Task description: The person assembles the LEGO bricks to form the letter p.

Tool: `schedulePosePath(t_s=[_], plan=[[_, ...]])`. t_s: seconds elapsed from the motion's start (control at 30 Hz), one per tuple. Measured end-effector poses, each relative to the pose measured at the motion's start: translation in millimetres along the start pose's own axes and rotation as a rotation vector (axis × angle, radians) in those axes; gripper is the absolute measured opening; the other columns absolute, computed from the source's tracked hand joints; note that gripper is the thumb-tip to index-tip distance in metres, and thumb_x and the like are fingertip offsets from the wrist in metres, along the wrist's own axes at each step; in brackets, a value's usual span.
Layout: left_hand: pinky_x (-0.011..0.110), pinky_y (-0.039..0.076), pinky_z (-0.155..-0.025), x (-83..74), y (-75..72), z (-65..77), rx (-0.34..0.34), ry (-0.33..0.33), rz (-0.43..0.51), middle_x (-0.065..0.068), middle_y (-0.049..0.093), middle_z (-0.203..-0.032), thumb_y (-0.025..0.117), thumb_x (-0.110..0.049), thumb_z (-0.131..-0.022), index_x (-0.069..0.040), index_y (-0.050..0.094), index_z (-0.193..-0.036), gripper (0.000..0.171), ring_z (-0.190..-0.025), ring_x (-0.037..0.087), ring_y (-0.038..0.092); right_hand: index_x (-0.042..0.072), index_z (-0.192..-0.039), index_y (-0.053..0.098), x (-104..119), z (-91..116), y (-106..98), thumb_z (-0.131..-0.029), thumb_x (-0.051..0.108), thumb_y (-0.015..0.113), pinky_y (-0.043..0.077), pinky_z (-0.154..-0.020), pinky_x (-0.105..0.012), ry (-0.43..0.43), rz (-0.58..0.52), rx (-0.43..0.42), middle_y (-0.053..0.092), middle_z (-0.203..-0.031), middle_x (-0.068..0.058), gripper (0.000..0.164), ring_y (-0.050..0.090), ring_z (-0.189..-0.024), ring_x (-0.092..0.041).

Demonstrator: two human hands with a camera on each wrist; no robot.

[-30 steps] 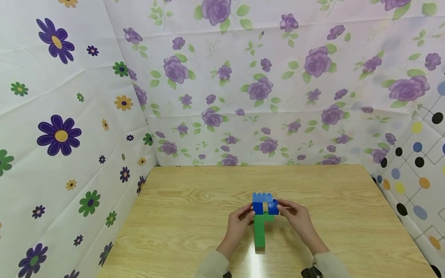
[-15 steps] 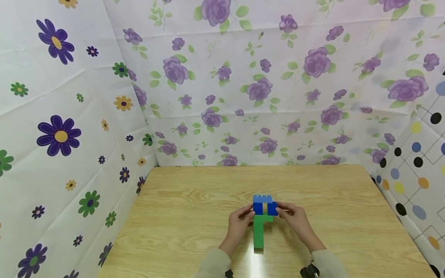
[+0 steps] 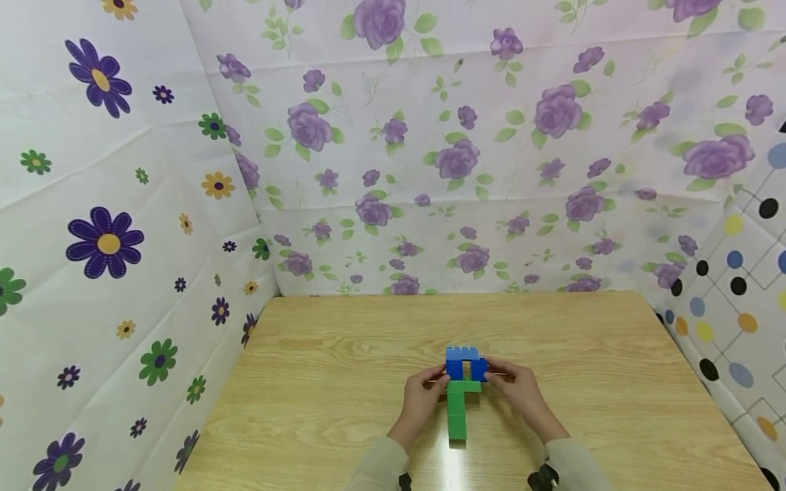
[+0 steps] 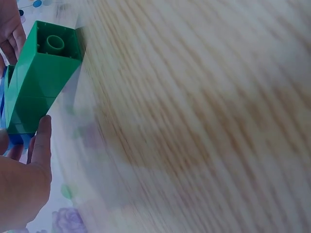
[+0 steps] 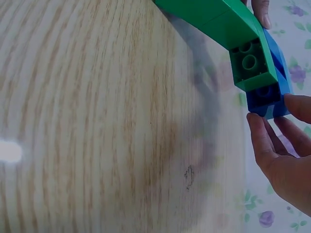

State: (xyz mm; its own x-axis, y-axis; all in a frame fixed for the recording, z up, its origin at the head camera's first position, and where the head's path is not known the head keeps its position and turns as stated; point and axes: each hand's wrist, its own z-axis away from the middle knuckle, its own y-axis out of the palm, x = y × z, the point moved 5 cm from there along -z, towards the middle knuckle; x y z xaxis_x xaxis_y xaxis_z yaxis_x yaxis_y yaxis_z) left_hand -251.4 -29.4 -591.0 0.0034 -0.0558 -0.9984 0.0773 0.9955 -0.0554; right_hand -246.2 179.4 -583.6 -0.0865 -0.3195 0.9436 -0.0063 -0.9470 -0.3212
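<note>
Joined toy building blocks stand between my hands in the head view. A green column (image 3: 456, 417) forms the lower part, with a green brick (image 3: 470, 387) sticking out to the right at its top. Above are a left blue brick (image 3: 454, 370) and a right blue brick (image 3: 478, 372), bridged by a lighter blue brick (image 3: 462, 354), with a gap between them. My left hand (image 3: 420, 404) grips the build's left side near the left blue brick. My right hand (image 3: 520, 394) pinches the right blue brick, whose hollow underside (image 5: 264, 93) shows in the right wrist view. The column's hollow end (image 4: 56, 43) faces the left wrist camera.
Beneath lies a light wooden table (image 3: 331, 354). A rose-patterned cloth (image 3: 430, 204) hangs behind it, a daisy-patterned cloth (image 3: 147, 286) at the left and a dotted cloth (image 3: 731, 320) at the right. Dark wrist straps (image 3: 543, 477) show at the sleeves.
My right hand has shifted slightly left and down with the right blue brick, whose top now sits level with the lighter brick's underside. My left hand keeps its hold.
</note>
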Motion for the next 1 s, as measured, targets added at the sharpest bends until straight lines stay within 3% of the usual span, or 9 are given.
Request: schedulePosePath(t_s=[0.2, 0.4, 0.73, 1.0], plan=[[0.026, 0.059, -0.073, -0.6, -0.9, -2.2, 0.013, -0.003, -0.043, 0.015, 0.067, -0.102, 0.066, -0.003, -0.090, 0.005, 0.066, -0.116, 0.027, -0.085, 0.018, 0.065, 0.003, -0.126, 0.062, -2, -3, 3, -0.092, 0.010, 0.066, 0.056, -0.084, -0.029, 0.016, 0.016, -0.019, 0.064, -0.118, -0.014, 0.036, 0.060, -0.105, -0.025], [0.020, 0.056, -0.074, -0.3, -2.4, -3.4, 0.000, 0.045, -0.183, 0.013, 0.069, -0.101, 0.069, -0.006, -0.089, 0.005, 0.068, -0.113, 0.026, -0.086, 0.015, 0.063, 0.002, -0.123, 0.064, -8, -8, 7, -0.091, 0.010, 0.067, 0.055, -0.087, -0.033, 0.016, 0.017, -0.029, 0.065, -0.116, -0.014, 0.034, 0.060, -0.105, -0.025], [0.019, 0.053, -0.073, 6.9, 0.2, -5.8, 0.013, 0.018, -0.277, 0.012, 0.069, -0.105, 0.066, -0.007, -0.091, 0.005, 0.067, -0.114, 0.026, -0.087, 0.011, 0.059, -0.002, -0.122, 0.063, -15, -12, 13, -0.091, 0.006, 0.066, 0.057, -0.083, -0.033, 0.000, 0.055, -0.011, 0.066, -0.115, -0.018, 0.032, 0.062, -0.104, -0.028], [0.023, 0.055, -0.075, 7.4, 0.7, -5.9, 0.010, 0.031, -0.320, 0.012, 0.069, -0.100, 0.066, -0.005, -0.090, 0.007, 0.067, -0.112, 0.024, -0.089, 0.017, 0.063, -0.003, -0.120, 0.064, -16, -13, 16, -0.091, 0.004, 0.065, 0.057, -0.078, -0.031, -0.016, 0.099, -0.006, 0.068, -0.108, -0.015, 0.030, 0.063, -0.098, -0.025]])
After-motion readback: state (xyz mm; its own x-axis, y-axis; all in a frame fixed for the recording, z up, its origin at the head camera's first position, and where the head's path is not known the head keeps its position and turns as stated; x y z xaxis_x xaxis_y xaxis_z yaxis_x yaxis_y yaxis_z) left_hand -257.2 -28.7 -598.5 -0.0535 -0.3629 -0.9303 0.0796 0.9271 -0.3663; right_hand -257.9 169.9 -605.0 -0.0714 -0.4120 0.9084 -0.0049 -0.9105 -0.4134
